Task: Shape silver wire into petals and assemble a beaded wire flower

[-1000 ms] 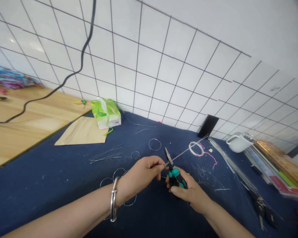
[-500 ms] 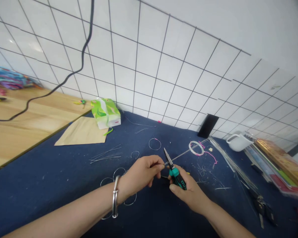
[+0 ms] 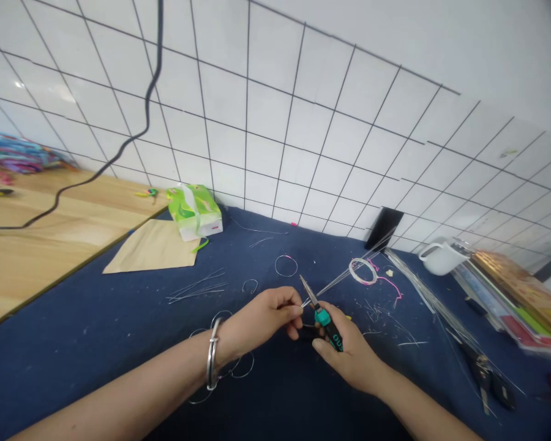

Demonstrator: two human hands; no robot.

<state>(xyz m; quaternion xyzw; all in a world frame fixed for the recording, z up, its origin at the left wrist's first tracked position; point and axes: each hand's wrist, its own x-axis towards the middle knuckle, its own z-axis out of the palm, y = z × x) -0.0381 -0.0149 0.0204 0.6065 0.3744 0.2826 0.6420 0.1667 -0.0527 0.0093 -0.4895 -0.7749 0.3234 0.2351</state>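
Thin wires (image 3: 337,282) in the left hand (image 3: 269,317), teal-handled pliers (image 3: 323,317) in the right hand (image 3: 352,352)

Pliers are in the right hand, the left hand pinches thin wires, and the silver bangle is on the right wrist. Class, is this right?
Not quite: the silver bangle is on the left wrist, as the head view shows. The rest stands: the pliers are in the right hand, and the left hand pinches thin wires.

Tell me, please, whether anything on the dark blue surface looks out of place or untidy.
Only the loose wire scraps stand out: they lie scattered on the dark blue surface, to the right of the right hand, whereas the long wire bundle lies gathered together. Nothing looks spilled or plainly damaged.
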